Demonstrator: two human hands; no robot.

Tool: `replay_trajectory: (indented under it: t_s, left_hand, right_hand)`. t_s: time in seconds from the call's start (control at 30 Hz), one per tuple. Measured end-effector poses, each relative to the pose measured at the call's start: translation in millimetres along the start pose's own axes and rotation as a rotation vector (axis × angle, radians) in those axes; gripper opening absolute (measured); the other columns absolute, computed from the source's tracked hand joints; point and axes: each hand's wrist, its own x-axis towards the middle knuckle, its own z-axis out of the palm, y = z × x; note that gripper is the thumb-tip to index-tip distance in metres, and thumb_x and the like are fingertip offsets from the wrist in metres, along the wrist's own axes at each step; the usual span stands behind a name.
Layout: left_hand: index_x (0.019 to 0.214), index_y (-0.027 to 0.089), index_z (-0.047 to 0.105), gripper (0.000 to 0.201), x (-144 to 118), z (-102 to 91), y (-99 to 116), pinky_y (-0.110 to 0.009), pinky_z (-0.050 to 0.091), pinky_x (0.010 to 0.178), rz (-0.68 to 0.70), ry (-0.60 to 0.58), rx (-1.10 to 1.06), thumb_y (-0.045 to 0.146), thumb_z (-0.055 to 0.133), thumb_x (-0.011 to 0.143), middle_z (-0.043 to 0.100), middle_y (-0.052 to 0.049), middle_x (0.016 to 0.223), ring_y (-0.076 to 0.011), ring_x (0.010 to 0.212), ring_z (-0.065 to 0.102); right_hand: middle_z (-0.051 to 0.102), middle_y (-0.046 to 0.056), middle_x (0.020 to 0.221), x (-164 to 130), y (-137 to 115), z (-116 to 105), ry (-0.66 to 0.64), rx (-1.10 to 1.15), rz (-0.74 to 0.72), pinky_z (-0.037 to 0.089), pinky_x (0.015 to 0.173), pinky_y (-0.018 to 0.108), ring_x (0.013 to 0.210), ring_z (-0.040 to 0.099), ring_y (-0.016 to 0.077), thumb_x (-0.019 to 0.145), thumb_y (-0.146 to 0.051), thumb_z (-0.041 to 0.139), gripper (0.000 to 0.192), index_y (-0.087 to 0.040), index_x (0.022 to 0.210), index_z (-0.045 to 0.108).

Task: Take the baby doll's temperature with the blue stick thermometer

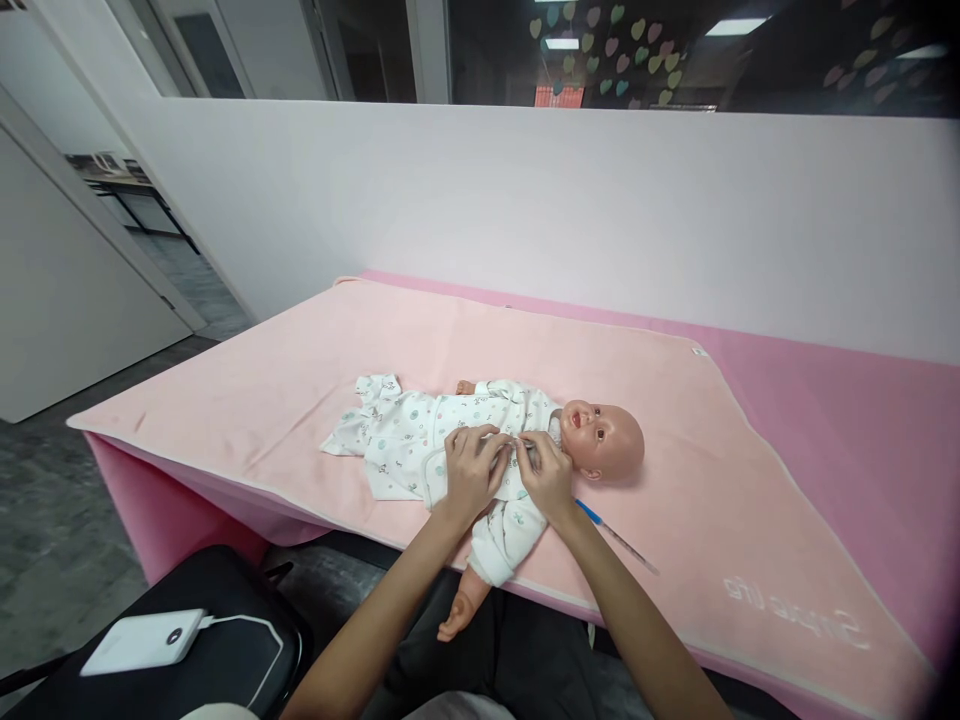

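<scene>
Both hands, left hand [471, 470] and right hand [546, 476], pinch the doll's romper [420, 435] closed at the chest.

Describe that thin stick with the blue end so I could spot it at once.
Find the pink blanket spread over the table, then the baby doll lying on it. Just below the doll's head, beside the right hand, lies a slim thermometer: clear and pencil-like, with a blue tip.

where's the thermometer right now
In the head view, the thermometer lies on the pink blanket just right of the right hand, below the doll's head.
</scene>
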Motion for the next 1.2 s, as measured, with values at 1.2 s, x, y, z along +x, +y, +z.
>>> replay_trajectory:
  t_s: [1.2]
  left_hand:
    - [0.089, 0.022, 0.057, 0.012, -18, -30.5, -20, -0.043, 0.030, 0.094, -0.210, -0.034, -0.101, 0.024, 0.051, 0.079, 0.064, -0.002, 0.088, -0.0204, 0.085, 0.054]
  right_hand:
    - [0.064, 0.007, 0.096, 1, -41, 34, -0.085, 0.052, -0.059, 0.051, 0.073, 0.024, 0.084, 0.062, 0.0148, 0.084, -0.018, 0.045, 0.018, -0.018, 0.092, 0.061]
